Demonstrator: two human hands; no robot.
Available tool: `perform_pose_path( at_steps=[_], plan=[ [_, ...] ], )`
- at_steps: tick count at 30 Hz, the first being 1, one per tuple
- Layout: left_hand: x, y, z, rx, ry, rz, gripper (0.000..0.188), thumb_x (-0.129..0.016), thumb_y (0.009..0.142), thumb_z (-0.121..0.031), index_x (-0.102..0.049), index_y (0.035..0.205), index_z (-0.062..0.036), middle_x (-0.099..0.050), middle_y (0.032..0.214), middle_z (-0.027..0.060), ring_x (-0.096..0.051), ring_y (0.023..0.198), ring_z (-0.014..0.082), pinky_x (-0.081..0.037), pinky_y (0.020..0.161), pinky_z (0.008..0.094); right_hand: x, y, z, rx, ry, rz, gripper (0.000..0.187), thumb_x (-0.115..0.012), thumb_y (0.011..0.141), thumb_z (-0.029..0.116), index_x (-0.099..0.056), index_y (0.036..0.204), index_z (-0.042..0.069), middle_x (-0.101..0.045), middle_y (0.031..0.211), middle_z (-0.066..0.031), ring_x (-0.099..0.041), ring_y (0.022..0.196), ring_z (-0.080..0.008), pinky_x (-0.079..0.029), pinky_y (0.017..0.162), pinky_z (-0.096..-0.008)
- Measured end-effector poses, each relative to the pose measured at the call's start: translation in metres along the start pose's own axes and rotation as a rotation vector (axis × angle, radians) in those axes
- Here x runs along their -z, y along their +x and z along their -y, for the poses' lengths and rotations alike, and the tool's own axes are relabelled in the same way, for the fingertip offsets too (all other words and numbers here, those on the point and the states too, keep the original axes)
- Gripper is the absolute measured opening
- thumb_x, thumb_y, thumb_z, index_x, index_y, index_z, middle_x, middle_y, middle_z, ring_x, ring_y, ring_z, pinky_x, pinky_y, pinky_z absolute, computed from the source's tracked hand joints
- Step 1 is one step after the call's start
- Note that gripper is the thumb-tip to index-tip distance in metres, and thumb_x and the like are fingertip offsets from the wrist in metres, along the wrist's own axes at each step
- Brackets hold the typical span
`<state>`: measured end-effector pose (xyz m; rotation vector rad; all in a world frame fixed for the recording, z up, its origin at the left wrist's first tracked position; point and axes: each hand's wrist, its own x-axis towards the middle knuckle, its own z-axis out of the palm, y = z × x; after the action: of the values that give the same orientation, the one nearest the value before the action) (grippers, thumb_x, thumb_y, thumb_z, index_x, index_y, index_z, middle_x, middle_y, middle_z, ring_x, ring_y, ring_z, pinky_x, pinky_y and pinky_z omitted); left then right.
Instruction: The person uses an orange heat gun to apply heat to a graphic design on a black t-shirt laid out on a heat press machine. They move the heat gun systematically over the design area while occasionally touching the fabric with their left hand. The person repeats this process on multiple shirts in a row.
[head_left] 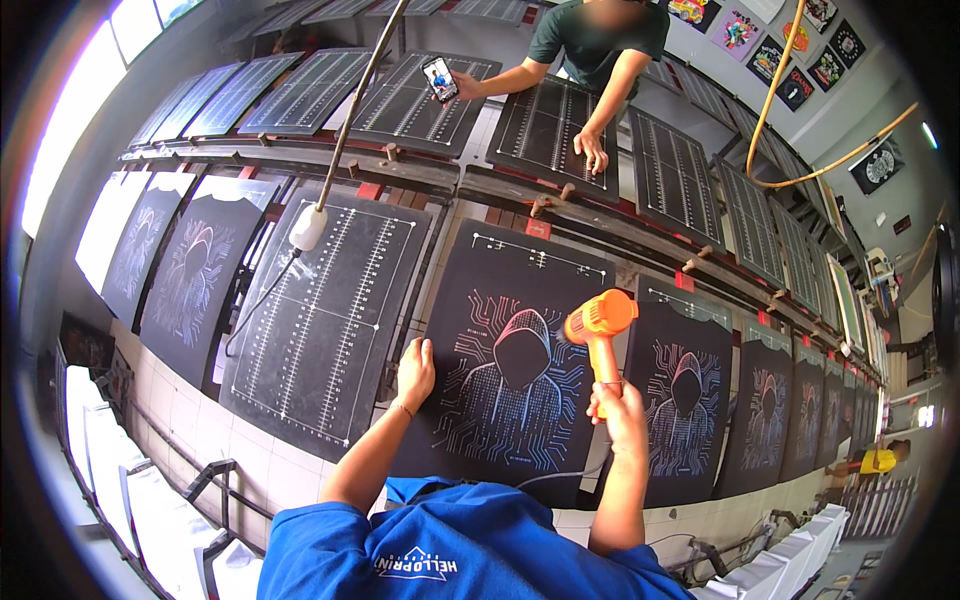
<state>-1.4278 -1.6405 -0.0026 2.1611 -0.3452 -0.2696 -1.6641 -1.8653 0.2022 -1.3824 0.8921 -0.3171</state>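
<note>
Nearest, the right hand (622, 408) is wrapping firmly around the handle of an orange heat gun (602, 325), which is hovering over the right side of a black T-shirt (515, 395). The left hand (416, 372) is lying at the shirt's left edge, its fingers close together; whether it is pinching anything cannot be told.

The shirt is already carrying a full hooded-figure print, so the work seems well along; whether the ink is drying or dry does not show. Printed shirts (685, 390) are lining up to the right, more (195, 270) to the left, while one bare platen (320, 320) is carrying none.

The gun's nozzle is pointing left; its barrel is running roughly sideways and its handle away from the person. The shirt's long axis is leading away, leaning slightly right, hood at the far end.

Beyond, a co-worker (600, 45) is holding a phone (440, 80) beside bare platens (550, 130).
</note>
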Motion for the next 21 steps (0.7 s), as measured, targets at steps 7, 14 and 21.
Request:
perform_pose_path(
  at_steps=[7,14,21],
  plan=[
    [-0.001,0.002,0.001,-0.011,-0.022,-0.002,0.043,-0.039,0.101,-0.033,-0.055,0.115,0.0048,-0.061,0.109,0.0269,-0.057,0.104,0.0425,-0.045,0.090,0.0448,-0.010,0.001,-0.003,0.054,-0.104,-0.049,0.027,-0.064,0.091,0.026,-0.056,0.096,0.001,-0.057,0.069,-0.0014,-0.056,0.056,-0.0082,-0.046,0.049,-0.0222],
    [-0.001,0.001,0.003,-0.005,-0.033,-0.005,0.043,-0.039,0.101,-0.033,-0.056,0.115,0.0047,-0.062,0.110,0.0264,-0.058,0.104,0.0419,-0.045,0.090,0.0448,-0.010,0.009,-0.012,0.030,-0.079,-0.049,0.029,-0.064,0.091,0.028,-0.056,0.096,0.000,-0.059,0.070,-0.0030,-0.058,0.056,-0.0095,-0.046,0.048,-0.0224],
    [-0.001,0.001,0.006,0.002,-0.023,-0.003,0.043,-0.038,0.101,-0.033,-0.057,0.112,0.0039,-0.063,0.105,0.0254,-0.059,0.101,0.0416,-0.046,0.088,0.0445,-0.001,0.006,-0.007,-0.056,0.077,0.030,0.026,-0.064,0.091,0.022,-0.056,0.102,0.000,-0.055,0.068,-0.0008,-0.056,0.056,-0.0075,-0.046,0.047,-0.0215]
  ],
)
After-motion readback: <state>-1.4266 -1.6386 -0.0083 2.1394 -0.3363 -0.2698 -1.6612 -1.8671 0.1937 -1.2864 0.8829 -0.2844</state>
